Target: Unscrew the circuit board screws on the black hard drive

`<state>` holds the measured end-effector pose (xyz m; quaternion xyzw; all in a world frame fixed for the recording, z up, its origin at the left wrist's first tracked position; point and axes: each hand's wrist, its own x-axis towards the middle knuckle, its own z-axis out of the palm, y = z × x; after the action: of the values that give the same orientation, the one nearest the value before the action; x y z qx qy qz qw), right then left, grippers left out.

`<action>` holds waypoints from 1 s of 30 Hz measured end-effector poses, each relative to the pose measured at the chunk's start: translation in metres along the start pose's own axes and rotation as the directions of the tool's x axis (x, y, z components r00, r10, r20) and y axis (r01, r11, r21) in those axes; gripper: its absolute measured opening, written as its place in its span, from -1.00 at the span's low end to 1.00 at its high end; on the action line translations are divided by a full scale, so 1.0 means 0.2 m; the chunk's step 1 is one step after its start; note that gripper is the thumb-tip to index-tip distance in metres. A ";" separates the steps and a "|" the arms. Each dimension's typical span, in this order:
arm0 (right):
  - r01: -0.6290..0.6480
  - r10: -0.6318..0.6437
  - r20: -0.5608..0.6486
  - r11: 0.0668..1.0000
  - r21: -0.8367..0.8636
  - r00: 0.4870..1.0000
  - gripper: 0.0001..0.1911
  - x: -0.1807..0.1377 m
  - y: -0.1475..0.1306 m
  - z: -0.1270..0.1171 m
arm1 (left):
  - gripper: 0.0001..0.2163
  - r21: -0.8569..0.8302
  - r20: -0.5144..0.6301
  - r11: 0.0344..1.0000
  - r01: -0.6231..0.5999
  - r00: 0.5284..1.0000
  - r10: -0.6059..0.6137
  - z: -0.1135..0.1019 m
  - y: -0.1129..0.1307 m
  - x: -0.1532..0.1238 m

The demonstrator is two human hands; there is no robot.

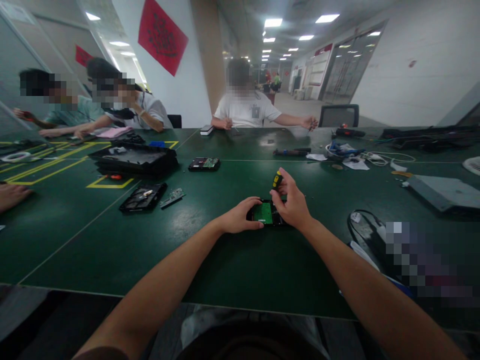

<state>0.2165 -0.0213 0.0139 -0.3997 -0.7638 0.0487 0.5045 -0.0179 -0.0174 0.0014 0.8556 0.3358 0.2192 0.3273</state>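
Observation:
A black hard drive with a green circuit board (263, 213) lies on the table in front of me. My left hand (242, 216) grips its left end, thumb along the near edge and fingers along the far edge. Over the drive's right part, my right hand (293, 202) is closed around a black and yellow screwdriver (277, 180), its handle pointing up. The screwdriver's tip and the right end of the drive are hidden behind my right hand.
To the left lie a black tray stack (135, 159), an open black casing (142, 198) and a loose circuit board (173, 198). Another drive (203, 164) sits further back. At right are a metal box (446, 192) and cables (369, 212). Several people sit around the table.

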 end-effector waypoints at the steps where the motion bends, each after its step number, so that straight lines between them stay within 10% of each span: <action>1: 0.001 -0.001 0.007 1.000 0.016 1.000 -0.22 0.00 0.00 0.00 | -0.24 0.001 -0.002 1.000 -0.003 1.000 0.003 0.00 0.00 0.00; 30: 0.009 -0.012 -0.037 0.998 -0.058 0.999 -0.22 -0.01 0.02 0.00 | -0.26 0.006 0.001 1.000 -0.012 1.000 0.012 0.00 0.00 0.00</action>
<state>0.2182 -0.0196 0.0110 -0.4111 -0.7574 0.0163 0.5069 -0.0186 -0.0175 0.0009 0.8588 0.3312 0.2195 0.3235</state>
